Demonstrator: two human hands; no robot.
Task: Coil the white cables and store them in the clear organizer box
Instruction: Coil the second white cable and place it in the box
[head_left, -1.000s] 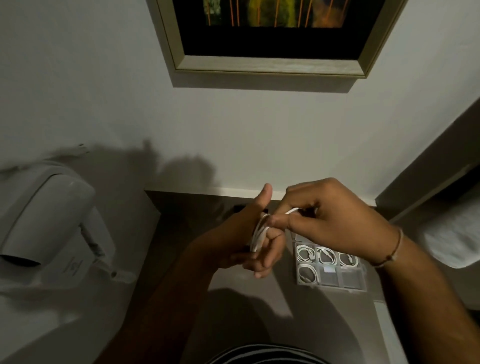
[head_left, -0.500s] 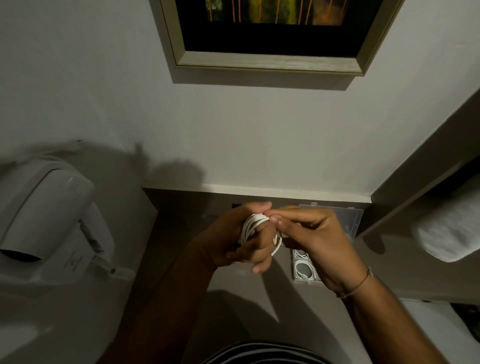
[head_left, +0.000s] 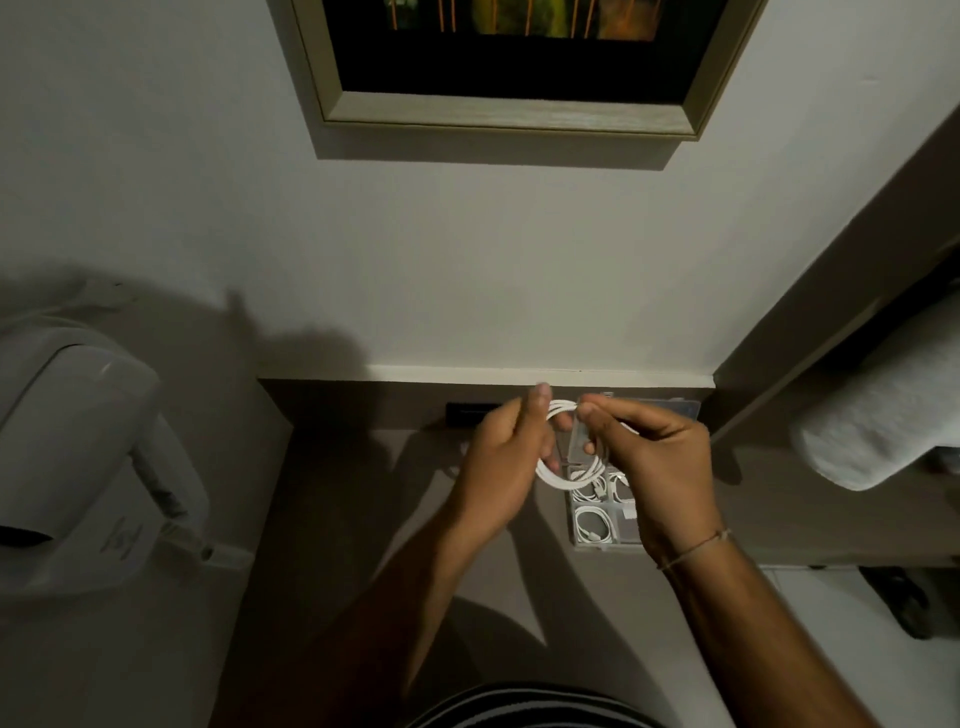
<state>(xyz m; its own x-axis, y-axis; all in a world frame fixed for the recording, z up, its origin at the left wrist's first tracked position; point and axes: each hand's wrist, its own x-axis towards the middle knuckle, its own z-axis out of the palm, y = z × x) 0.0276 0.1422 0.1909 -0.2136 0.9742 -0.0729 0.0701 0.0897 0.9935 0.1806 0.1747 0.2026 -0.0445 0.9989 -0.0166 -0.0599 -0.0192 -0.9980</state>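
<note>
Both hands hold one coiled white cable (head_left: 557, 480) in the air above the brown counter. My left hand (head_left: 506, 462) grips the coil's left side with the thumb up. My right hand (head_left: 657, 462) pinches its top right edge. Below and to the right lies the clear organizer box (head_left: 602, 543), lid open toward the wall. Its compartments hold several coiled white cables, one (head_left: 592, 521) near the front left. My right hand hides much of the box.
A brown counter (head_left: 363, 519) runs to the white wall. A dark slot (head_left: 470, 410) sits in its back panel. A white wall-mounted hair dryer (head_left: 78, 447) hangs on the left. A rolled towel (head_left: 878, 426) lies on a shelf at right. A framed picture (head_left: 509, 109) hangs above.
The hands have moved forward toward the wall and apart. The cable, wound round the left hand's fingers before, is now a free loop held between both hands.
</note>
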